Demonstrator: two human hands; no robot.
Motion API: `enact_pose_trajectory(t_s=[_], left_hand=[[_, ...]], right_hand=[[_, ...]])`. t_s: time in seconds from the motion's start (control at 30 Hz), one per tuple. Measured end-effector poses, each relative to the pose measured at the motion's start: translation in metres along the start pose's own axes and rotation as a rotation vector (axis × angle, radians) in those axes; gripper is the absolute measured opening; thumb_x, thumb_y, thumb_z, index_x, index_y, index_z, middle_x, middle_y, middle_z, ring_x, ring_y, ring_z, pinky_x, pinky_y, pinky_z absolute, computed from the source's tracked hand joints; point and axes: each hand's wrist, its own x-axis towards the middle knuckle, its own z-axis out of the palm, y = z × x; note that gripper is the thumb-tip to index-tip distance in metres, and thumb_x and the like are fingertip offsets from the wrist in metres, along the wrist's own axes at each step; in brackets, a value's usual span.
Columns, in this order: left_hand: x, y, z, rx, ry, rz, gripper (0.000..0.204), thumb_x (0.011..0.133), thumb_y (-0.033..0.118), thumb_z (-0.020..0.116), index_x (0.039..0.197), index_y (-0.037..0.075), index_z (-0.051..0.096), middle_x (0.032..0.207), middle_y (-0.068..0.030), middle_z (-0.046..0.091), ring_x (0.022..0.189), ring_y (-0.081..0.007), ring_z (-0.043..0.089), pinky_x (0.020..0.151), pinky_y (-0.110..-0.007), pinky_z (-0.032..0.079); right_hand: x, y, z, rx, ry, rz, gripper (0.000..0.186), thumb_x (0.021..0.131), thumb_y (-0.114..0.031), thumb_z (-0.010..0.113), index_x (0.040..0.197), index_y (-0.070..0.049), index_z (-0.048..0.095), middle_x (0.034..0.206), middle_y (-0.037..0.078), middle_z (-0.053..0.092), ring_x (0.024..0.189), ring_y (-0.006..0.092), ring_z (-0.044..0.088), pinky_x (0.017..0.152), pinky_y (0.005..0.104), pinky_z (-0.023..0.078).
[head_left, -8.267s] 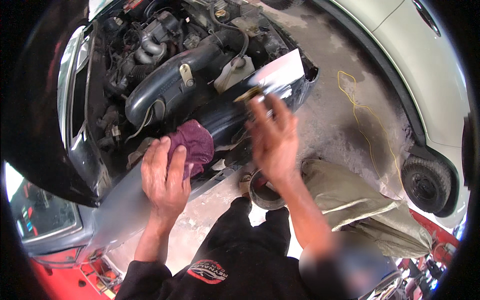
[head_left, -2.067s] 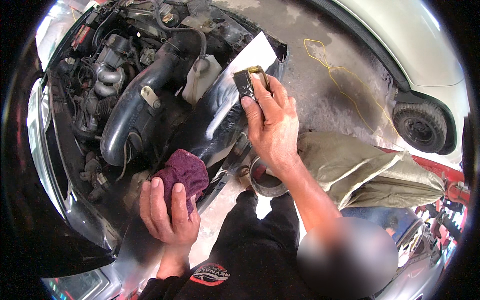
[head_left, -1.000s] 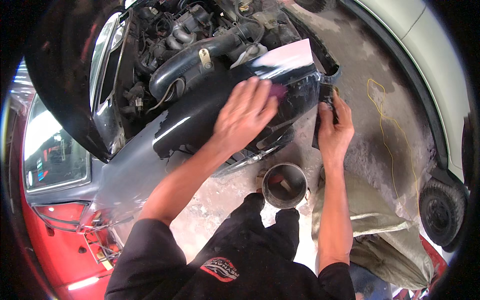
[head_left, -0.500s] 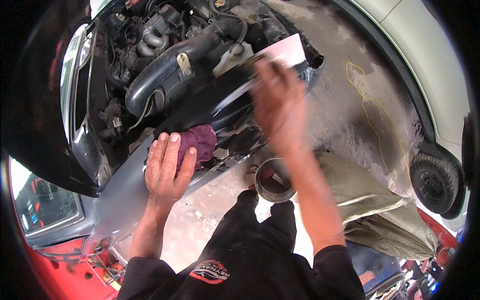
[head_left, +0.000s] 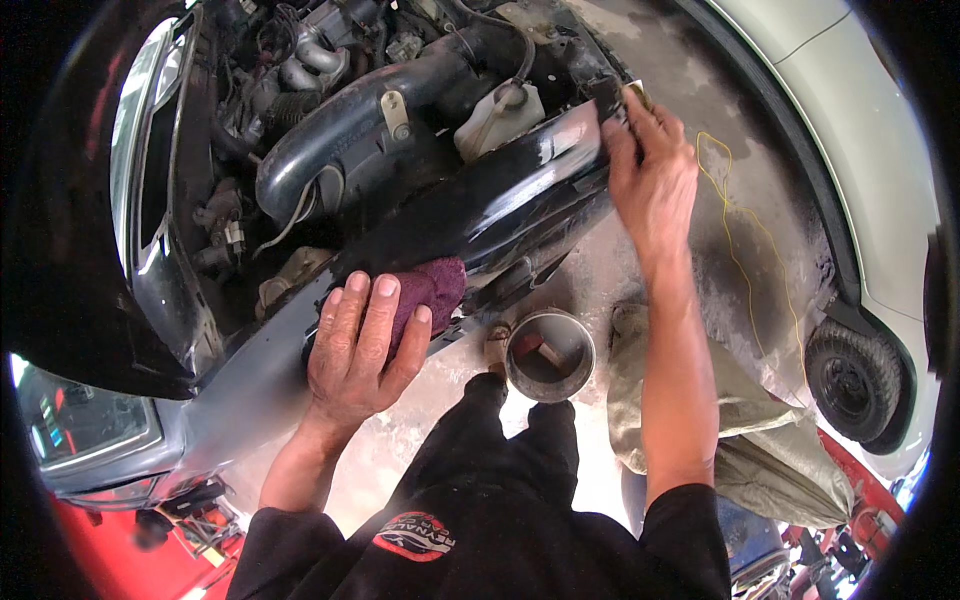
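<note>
A dark glossy car fender [head_left: 480, 205] runs diagonally beside the open engine bay, with a dull grey stretch nearer the windshield. My left hand [head_left: 362, 345] lies on it, fingers and thumb around a bunched purple cloth [head_left: 435, 290]. At the fender's front tip is my right hand [head_left: 655, 180], its fingers bent and pressed together at the edge. A small pale piece shows by those fingertips, mostly hidden, and I cannot make out what it is.
Hoses and a white plastic reservoir [head_left: 500, 120] fill the engine bay. A round bucket [head_left: 550, 355] stands at my feet, holding small blocks. Olive sheeting [head_left: 680, 400] lies to the right. A yellow cord [head_left: 735, 210] crosses the floor near a pale vehicle [head_left: 880, 150].
My right hand has swept forward and right along the fender to its front tip. My left hand remains on the purple cloth, and the whole view has shifted slightly.
</note>
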Motion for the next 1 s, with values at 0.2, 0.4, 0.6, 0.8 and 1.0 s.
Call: enact_pose_trajectory(t_s=[0.2,0.4,0.6,0.8,1.0], left_hand=[[0.0,0.001,0.0,0.004,-0.006,0.001,0.033,0.103,0.013,0.072,0.135,0.014,0.065,0.147,-0.0201,0.063,0.136,-0.0428,0.061,0.114,-0.053,0.053],[0.002,0.001,-0.001,0.018,-0.018,0.025,0.037,0.099,0.003,0.073,0.134,0.009,0.062,0.147,-0.0256,0.061,0.135,-0.0469,0.061,0.111,-0.057,0.054],[0.002,0.001,0.0,0.049,-0.018,0.027,0.034,0.103,0.011,0.072,0.135,0.013,0.063,0.146,-0.0219,0.062,0.134,-0.044,0.062,0.108,-0.053,0.057],[0.003,0.0,-0.002,0.051,-0.029,0.044,0.034,0.102,0.01,0.073,0.135,0.012,0.063,0.145,-0.0233,0.062,0.134,-0.0452,0.061,0.108,-0.054,0.057],[0.003,0.0,-0.001,0.047,-0.017,0.035,0.035,0.102,0.009,0.073,0.135,0.012,0.063,0.144,-0.023,0.063,0.133,-0.0446,0.062,0.108,-0.053,0.058]], right_hand=[[-0.053,-0.053,-0.011,-0.029,-0.198,-0.131,0.048,0.095,-0.013,0.077,0.143,-0.011,0.07,0.139,0.026,0.068,0.122,0.0405,0.069,0.101,0.0517,0.057],[0.011,0.048,0.001,-0.054,0.05,0.015,0.044,0.099,-0.015,0.069,0.142,-0.004,0.067,0.131,0.033,0.068,0.102,0.047,0.075,0.09,0.054,0.061],[-0.034,-0.01,-0.011,-0.087,-0.097,0.012,0.044,0.099,-0.016,0.073,0.143,-0.008,0.069,0.133,0.028,0.069,0.106,0.0452,0.073,0.097,0.0516,0.058],[0.025,0.043,0.001,-0.043,0.075,0.061,0.035,0.097,-0.015,0.07,0.13,-0.006,0.074,0.118,0.028,0.073,0.097,0.0495,0.072,0.084,0.0548,0.061],[-0.032,-0.019,-0.009,0.012,-0.165,-0.071,0.048,0.094,-0.013,0.074,0.141,-0.011,0.066,0.138,0.023,0.064,0.103,0.0429,0.066,0.093,0.0531,0.058]])
